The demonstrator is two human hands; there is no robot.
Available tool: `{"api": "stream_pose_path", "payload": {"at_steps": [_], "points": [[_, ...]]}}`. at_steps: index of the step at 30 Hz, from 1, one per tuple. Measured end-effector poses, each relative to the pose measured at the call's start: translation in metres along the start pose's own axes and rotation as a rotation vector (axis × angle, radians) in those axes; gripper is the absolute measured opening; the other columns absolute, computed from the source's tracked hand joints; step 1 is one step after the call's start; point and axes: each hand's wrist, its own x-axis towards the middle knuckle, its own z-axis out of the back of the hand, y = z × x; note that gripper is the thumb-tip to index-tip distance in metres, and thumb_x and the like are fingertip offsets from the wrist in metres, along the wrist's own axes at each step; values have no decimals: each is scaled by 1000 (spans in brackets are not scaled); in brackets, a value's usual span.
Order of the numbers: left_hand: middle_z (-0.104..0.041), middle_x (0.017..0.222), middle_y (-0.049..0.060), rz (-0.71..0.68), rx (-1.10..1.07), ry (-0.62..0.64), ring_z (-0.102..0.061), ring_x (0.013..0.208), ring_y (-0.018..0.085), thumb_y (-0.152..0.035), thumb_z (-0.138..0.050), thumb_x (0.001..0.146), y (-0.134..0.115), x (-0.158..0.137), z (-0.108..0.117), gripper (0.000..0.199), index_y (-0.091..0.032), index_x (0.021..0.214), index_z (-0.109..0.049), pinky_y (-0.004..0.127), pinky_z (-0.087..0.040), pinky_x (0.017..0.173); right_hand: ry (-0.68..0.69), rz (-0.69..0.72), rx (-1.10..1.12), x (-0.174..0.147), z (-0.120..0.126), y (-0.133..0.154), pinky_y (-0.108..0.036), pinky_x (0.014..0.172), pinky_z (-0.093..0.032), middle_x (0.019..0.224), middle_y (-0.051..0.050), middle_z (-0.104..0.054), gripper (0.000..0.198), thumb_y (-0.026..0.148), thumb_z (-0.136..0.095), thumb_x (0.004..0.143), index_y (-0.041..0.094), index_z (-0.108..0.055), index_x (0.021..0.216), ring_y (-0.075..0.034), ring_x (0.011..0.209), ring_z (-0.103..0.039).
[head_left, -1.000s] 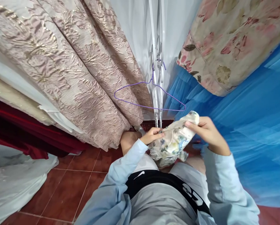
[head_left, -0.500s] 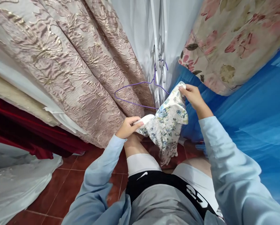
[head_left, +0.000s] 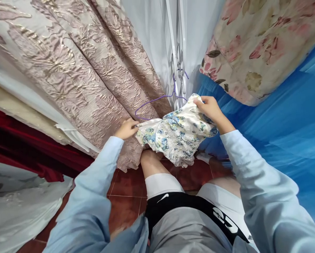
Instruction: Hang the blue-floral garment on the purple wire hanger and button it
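Note:
A small white garment with a blue and yellow floral print (head_left: pixel 177 135) is stretched between my two hands, its lower edge hanging free above the floor. My left hand (head_left: pixel 127 129) pinches its left upper corner. At the opposite upper corner, my right hand (head_left: pixel 210 109) grips the cloth between thumb and fingers. Just behind the garment hangs a purple wire hanger (head_left: pixel 149 103), hooked at the white metal rack (head_left: pixel 174 45). The garment covers the hanger's lower right part; whether the cloth is on the hanger I cannot tell.
Pink brocade cloth (head_left: pixel 94 77) with metallic flowers hangs at the left, with dark red fabric (head_left: pixel 41 151) beyond it. On the right hang a floral print cloth (head_left: pixel 263 49) and blue sheer fabric (head_left: pixel 284 133). Reddish floor tiles (head_left: pixel 126 207) lie below.
My left hand has moved left and up, spreading the floral garment wider. My right hand has shifted slightly left. The garment's lower edge has risen.

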Motion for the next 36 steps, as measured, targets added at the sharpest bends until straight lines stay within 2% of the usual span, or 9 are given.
{"api": "stream_pose_path", "payload": {"at_steps": [5, 10, 12, 14, 19, 23, 29, 33, 36], "points": [[-68, 88, 10, 93, -3, -264, -59, 106, 30, -12, -54, 79, 10, 52, 19, 15, -15, 86, -66, 45, -46, 96, 80, -40, 21, 0, 0, 4, -29, 60, -33, 58, 3, -46, 33, 44, -62, 86, 17, -61, 66, -13, 58, -37], [-67, 125, 10, -95, -504, -457, -61, 114, 19, -18, -54, 90, -40, 89, 33, 7, -15, 97, -56, 35, -48, 102, 60, 11, 63, -1, 1, -4, -28, 58, -31, 58, 4, -45, 36, 49, -62, 86, 18, -61, 66, -13, 58, -36], [-59, 139, 10, -148, -523, -450, -58, 122, 20, -29, -68, 86, -58, 93, 30, 30, -18, 111, -55, 32, -47, 101, 75, 23, 107, -3, 3, -10, -27, 58, -32, 60, 3, -46, 38, 51, -60, 86, 18, -60, 67, -12, 58, -37], [-60, 135, 11, -133, -499, -410, -58, 119, 22, -37, -76, 82, -66, 91, 22, 44, -18, 116, -56, 31, -47, 98, 40, 18, 112, -8, 6, -16, -27, 59, -34, 61, 3, -47, 39, 53, -59, 87, 19, -58, 69, -13, 59, -39], [-69, 88, 6, 4, -348, -340, -61, 86, 20, -44, -54, 96, -63, 72, 3, 32, -15, 87, -64, 31, -46, 84, -285, 51, -9, -41, 15, -34, -31, 74, -44, 87, -4, -65, 32, 50, -57, 92, 19, -63, 96, -19, 77, -56], [-74, 97, 7, -37, -350, -487, -64, 90, 20, -40, -52, 98, -71, 61, 2, 30, -15, 96, -69, 29, -45, 85, -215, 157, -57, -66, 25, -38, -30, 67, -40, 72, 0, -60, 28, 45, -53, 94, 21, -62, 84, -18, 67, -53], [-72, 98, 2, 0, -327, -583, -60, 90, 14, -29, -52, 100, -76, 64, 8, 22, -13, 101, -68, 24, -42, 84, -311, 208, 5, -30, 48, 16, -33, 70, -44, 71, -2, -60, 28, 47, -62, 90, 22, -63, 77, -20, 69, -53], [-64, 84, -2, 129, -364, -569, -50, 80, 10, -19, -49, 100, -60, 56, -18, 16, -14, 93, -62, 22, -38, 77, -93, 234, 70, -23, 42, 72, -36, 77, -47, 73, -4, -60, 27, 40, -67, 89, 23, -59, 71, -21, 75, -54], [-63, 82, 0, 206, -443, -545, -50, 78, 13, -15, -45, 101, -61, 44, -50, 16, -14, 95, -60, 25, -39, 75, 177, 182, 184, -72, 23, 105, -34, 74, -46, 69, -2, -55, 32, 41, -62, 94, 24, -53, 68, -20, 71, -50]]}}
